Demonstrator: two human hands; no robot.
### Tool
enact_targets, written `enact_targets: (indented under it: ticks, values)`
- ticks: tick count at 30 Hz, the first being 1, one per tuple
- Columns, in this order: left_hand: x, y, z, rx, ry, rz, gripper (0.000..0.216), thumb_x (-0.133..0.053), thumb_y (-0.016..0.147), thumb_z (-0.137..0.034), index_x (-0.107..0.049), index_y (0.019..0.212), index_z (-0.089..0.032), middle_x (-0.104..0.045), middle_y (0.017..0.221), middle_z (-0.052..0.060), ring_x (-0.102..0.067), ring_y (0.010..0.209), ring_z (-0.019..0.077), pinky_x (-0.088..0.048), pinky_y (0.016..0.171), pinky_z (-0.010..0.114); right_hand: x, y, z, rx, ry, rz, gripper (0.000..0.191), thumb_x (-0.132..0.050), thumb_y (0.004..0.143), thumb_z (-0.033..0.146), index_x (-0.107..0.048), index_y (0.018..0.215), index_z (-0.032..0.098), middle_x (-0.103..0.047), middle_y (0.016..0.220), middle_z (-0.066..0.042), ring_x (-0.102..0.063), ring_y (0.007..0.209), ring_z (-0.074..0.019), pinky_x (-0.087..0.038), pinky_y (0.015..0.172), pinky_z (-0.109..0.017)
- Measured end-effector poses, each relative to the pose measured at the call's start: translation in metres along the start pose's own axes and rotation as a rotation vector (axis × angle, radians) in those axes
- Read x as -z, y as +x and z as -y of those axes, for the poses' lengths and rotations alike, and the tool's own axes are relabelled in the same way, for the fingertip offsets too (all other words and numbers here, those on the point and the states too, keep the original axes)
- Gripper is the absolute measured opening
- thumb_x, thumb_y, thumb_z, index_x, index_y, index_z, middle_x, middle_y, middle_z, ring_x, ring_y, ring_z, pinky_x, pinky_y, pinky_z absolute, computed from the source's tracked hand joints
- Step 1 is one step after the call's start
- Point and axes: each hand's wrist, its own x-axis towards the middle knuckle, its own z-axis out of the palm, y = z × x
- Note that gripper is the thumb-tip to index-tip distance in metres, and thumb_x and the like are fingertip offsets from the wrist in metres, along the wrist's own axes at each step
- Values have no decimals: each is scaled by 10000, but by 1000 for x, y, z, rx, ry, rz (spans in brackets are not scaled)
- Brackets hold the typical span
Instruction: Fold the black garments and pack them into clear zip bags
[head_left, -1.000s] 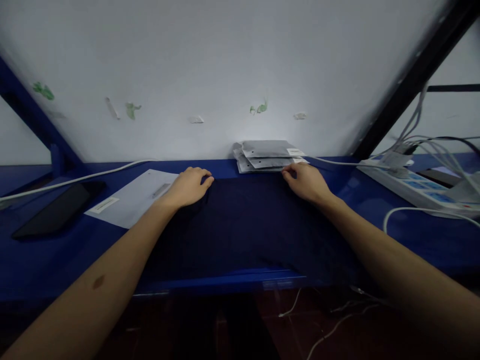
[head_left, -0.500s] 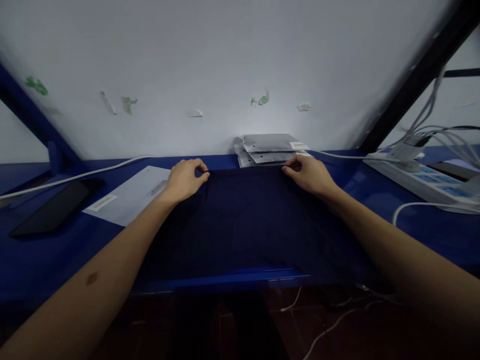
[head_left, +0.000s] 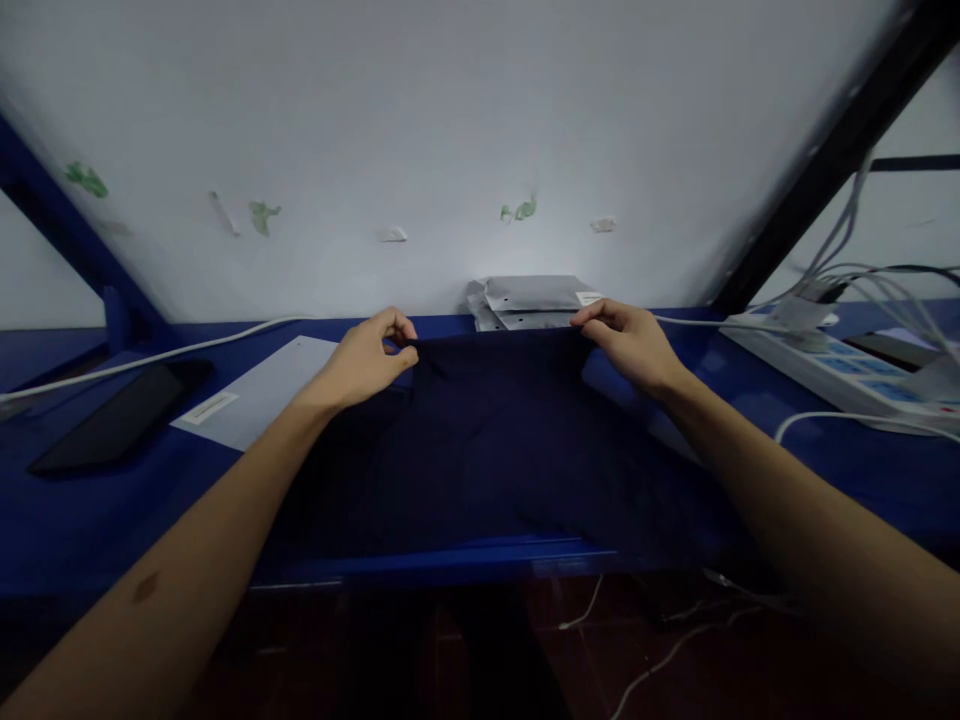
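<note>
A dark navy cloth (head_left: 487, 450) lies spread on the blue table (head_left: 67, 520), reaching down to its front edge. My left hand (head_left: 365, 358) pinches the cloth's far left corner. My right hand (head_left: 628, 342) pinches the far right corner. Both hands hold that far edge lifted a little off the table. Just behind the lifted edge sits a stack of grey flat packets (head_left: 529, 298) against the white wall.
A white sheet with a label (head_left: 247, 405) and a black phone (head_left: 112, 425) lie to the left. A white cable (head_left: 150, 355) runs along the back. A white power strip (head_left: 832, 370) with several plugged cables stands at the right.
Both hands have closed on the cloth's far corners and raised that edge off the table, which now partly covers the lower packets.
</note>
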Motion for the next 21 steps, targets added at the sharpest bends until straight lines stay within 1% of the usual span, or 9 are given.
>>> enact_targets:
  ticks: [3,6,8,10,12,15,18,21]
  values:
    - [8,-5,-5,-69,-110,104,186,-513,734,-204,-578,908,-198,-667,975,51,-623,873,188,-498,842,352,6,-5,13,10,37,74,184,-530,819,340,-673,847,227,-641,692,-30,-627,717,-214,-492,678,-340]
    - [13,-8,-6,-157,-233,233,230,-430,821,-244,-612,955,-199,-663,863,43,-625,851,189,-490,875,363,10,-11,25,5,134,199,176,-518,833,337,-663,811,241,-596,575,-25,-642,671,-221,-519,708,-359]
    - [12,-9,-7,-160,-238,257,274,-392,885,-285,-638,972,-202,-654,790,31,-628,826,191,-488,880,365,11,-13,29,13,173,231,186,-510,839,333,-667,827,233,-603,557,-23,-640,632,-216,-531,727,-372]
    - [9,-10,-7,-115,-134,247,274,-431,910,-340,-660,984,-208,-671,810,30,-633,825,197,-490,852,362,11,-13,27,48,127,217,194,-514,834,330,-677,839,224,-648,609,-27,-651,656,-213,-531,743,-367]
    - [5,-11,-7,-99,41,253,256,-510,894,-383,-687,984,-221,-693,881,38,-634,869,215,-485,830,364,9,-12,22,89,7,239,196,-530,821,326,-695,846,222,-695,692,-29,-666,713,-214,-522,740,-348]
    - [0,-12,-5,-174,261,282,228,-575,867,-392,-727,947,-242,-701,980,52,-609,998,257,-468,861,383,8,-10,13,120,-227,366,185,-573,774,306,-728,840,230,-736,796,-26,-674,757,-214,-514,728,-331]
    - [-2,-11,-2,-200,335,289,253,-557,888,-415,-740,925,-244,-700,1012,58,-594,1033,272,-457,882,395,8,-8,7,112,-376,457,190,-598,740,281,-755,844,253,-752,848,-14,-683,797,-216,-518,757,-328]
    - [-2,-9,1,-176,348,301,336,-470,944,-448,-736,906,-245,-718,968,56,-616,973,263,-453,870,395,10,-7,4,106,-404,483,183,-600,739,286,-752,839,264,-752,854,-9,-685,803,-219,-517,758,-330]
